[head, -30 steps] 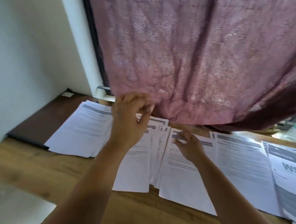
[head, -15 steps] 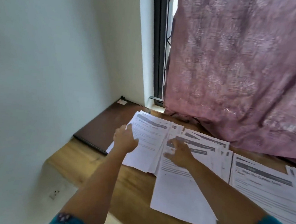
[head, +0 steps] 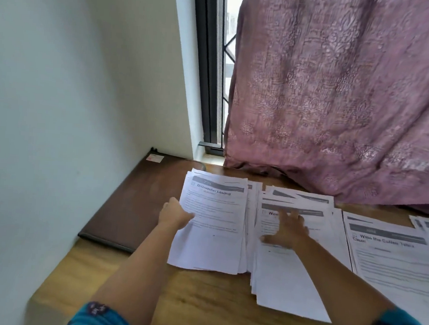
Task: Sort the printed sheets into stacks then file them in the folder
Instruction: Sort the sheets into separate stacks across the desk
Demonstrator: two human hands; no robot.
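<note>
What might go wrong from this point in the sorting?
The left stack and middle stack overlap at their edges, so sheets could slip into the wrong pile. The curtain hangs onto the table just behind the papers and may brush them. The left hand grips only the stack's edge; lower sheets might fan out.

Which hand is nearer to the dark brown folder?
Left. The left hand grips the Dishwasher Loading stack's left edge, beside the dark brown folder. The right hand lies beyond that stack.

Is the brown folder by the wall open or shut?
Shut. The brown folder lies flat on the table showing only its cover, with no sheets inside visible.
</note>
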